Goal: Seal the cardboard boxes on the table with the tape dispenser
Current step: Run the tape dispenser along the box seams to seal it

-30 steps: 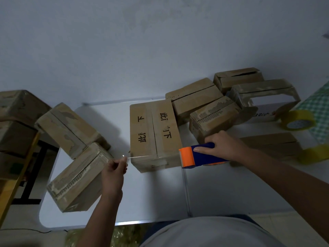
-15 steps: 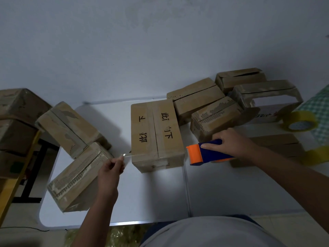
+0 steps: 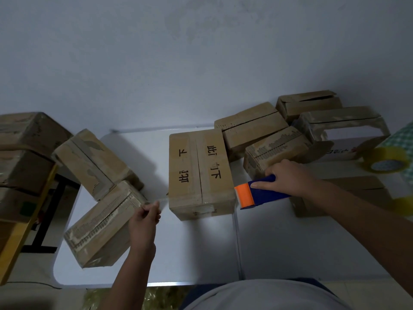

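Observation:
A cardboard box [image 3: 199,166] with black printed characters lies in the middle of the white table [image 3: 201,247]. A strip of clear tape [image 3: 159,199] runs across its near top edge. My left hand [image 3: 145,217] pinches the tape's free end just left of the box. My right hand [image 3: 288,177] grips the blue handle of the tape dispenser [image 3: 257,194], whose orange head sits at the box's right near corner.
Two boxes [image 3: 100,222] lie at the table's left edge, with more stacked further left [image 3: 24,151]. Several boxes [image 3: 274,151] crowd the back right. Yellow tape rolls [image 3: 385,159] sit at far right, and a flat box [image 3: 348,195] lies behind my right forearm.
The dispenser has slid right, off the box's top to its right corner, stretching the tape across. My left hand stays holding the tape end.

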Motion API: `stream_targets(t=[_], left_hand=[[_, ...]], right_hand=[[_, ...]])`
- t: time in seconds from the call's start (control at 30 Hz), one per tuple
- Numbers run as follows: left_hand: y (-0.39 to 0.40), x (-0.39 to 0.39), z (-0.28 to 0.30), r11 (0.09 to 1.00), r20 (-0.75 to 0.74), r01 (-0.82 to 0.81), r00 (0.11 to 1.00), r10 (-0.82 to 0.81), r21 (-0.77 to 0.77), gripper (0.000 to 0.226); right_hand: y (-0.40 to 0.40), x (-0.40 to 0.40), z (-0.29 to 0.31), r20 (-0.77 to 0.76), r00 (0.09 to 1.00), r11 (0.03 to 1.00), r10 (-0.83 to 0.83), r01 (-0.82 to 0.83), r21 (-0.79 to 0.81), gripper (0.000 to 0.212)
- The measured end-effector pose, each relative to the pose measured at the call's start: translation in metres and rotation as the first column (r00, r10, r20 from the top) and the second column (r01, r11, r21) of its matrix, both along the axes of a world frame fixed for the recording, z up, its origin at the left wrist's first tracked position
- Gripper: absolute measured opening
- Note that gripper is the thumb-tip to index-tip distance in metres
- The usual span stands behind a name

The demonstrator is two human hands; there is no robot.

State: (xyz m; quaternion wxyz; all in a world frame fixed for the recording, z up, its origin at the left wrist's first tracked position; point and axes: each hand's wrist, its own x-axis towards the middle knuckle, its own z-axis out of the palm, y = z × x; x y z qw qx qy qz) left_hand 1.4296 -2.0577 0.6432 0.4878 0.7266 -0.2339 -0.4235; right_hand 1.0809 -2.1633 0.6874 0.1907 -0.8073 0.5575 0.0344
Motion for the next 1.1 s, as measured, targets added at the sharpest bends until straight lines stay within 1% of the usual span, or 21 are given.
stream_targets(t=[0.2,0.3,0.47,0.67,0.73,0.8,0.9,0.93,1.0,1.1], left_hand=[[0.002,-0.003,-0.008,0.999,0.017,-0.034,0.999,0.034,0.025,0.02],[0.002,-0.003,-0.011,0.998,0.013,-0.041,0.999,0.041,0.036,0.021],[0.002,-0.002,-0.014,0.999,0.02,-0.029,0.999,0.028,0.039,0.023],[-0.001,0.0,-0.015,0.996,0.039,-0.032,0.999,0.029,0.078,0.024],[-0.003,0.003,-0.014,0.994,0.107,-0.002,0.994,-0.009,0.106,0.024],[-0.007,0.005,-0.01,0.988,0.224,0.053,0.971,-0.086,0.147,0.024],[-0.015,0.006,-0.004,0.97,0.434,0.095,0.881,-0.188,0.225,0.034],[-0.016,0.007,-0.003,0.964,0.483,0.101,0.85,-0.213,0.247,0.037],[-0.017,0.011,-0.005,0.954,0.512,0.106,0.824,-0.243,0.282,0.04],[-0.018,0.019,-0.011,0.942,0.474,0.105,0.843,-0.255,0.32,0.042]], right_hand=[[-0.002,0.003,0.002,-0.035,0.999,1.0,0.029,-0.03,-0.01,0.052],[-0.005,0.003,-0.001,-0.05,0.998,0.999,0.033,-0.033,-0.005,0.051],[-0.007,0.007,-0.005,-0.073,0.997,1.0,0.03,-0.029,0.007,0.054],[-0.003,0.015,-0.01,-0.129,0.992,1.0,-0.011,0.012,0.01,0.07],[0.003,0.018,-0.011,-0.139,0.99,0.999,-0.033,0.035,0.007,0.072],[0.01,0.023,-0.013,-0.146,0.988,0.998,-0.052,0.056,0.021,0.071],[0.022,0.033,-0.012,-0.149,0.984,0.993,-0.096,0.105,0.054,0.072],[0.024,0.037,-0.012,-0.154,0.982,0.991,-0.109,0.12,0.06,0.072],[0.027,0.043,-0.01,-0.165,0.978,0.988,-0.129,0.141,0.062,0.071],[0.029,0.046,-0.008,-0.162,0.977,0.986,-0.141,0.153,0.065,0.066]])
